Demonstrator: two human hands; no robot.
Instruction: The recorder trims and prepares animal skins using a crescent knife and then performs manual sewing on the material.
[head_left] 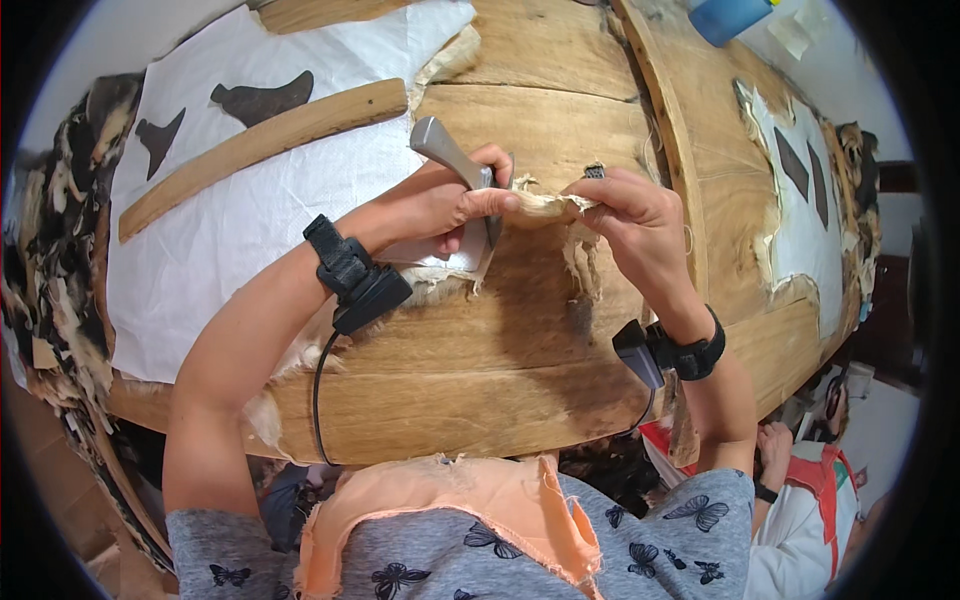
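Above the wooden table, my left hand (455, 198) is closed around a grey-handled knife (442, 150). A flat metal blade edge shows below its fingers. Its thumb presses on one end of a pale, ragged strip of fur hide (543, 205). My right hand (632, 205) pinches the other end of that strip, so it stretches between the hands. Loose shreds dangle below the right fingers. A small dark piece sits at the right fingertips; I cannot make out what it is. How much of the strip lies inside either grip is hidden.
White-backed hide (230, 285) covers the table's left side, bearing dark cut-out shapes (265, 98) and a wooden slat (265, 155). A long wooden batten (665, 110) crosses right of my hands. Another hide (800, 235) lies farther right. Someone's arm shows at lower right.
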